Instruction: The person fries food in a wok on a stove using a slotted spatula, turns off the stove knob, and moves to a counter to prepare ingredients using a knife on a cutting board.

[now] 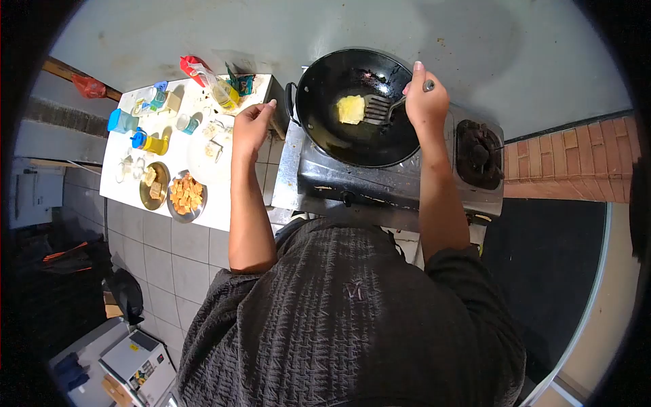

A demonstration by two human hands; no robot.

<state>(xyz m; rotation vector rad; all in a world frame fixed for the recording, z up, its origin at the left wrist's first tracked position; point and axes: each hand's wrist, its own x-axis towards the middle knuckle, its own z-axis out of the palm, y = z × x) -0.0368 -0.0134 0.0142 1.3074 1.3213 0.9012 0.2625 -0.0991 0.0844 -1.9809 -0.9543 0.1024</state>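
My right hand (427, 102) is closed round the handle of a slotted metal spatula (377, 109), holding it over the black wok (319, 146). The spatula's slotted head is down in the wok, right beside a pale yellow, roughly square piece of food (350, 109) that lies in a shallow pool of oil. My left hand (252, 129) is raised left of the wok, near its loop handle (290, 102) but apart from it. Its fingers are drawn together in a loose pinch, and nothing shows between them.
The wok sits on a metal gas stove (380, 190), with a second burner (479, 154) to the right. On the white table (129, 183) at left stand a plate of orange-brown pieces (187, 197), a brass-coloured bowl (154, 185), a blue-topped yellow bottle (150, 142) and a white plate (198, 159).
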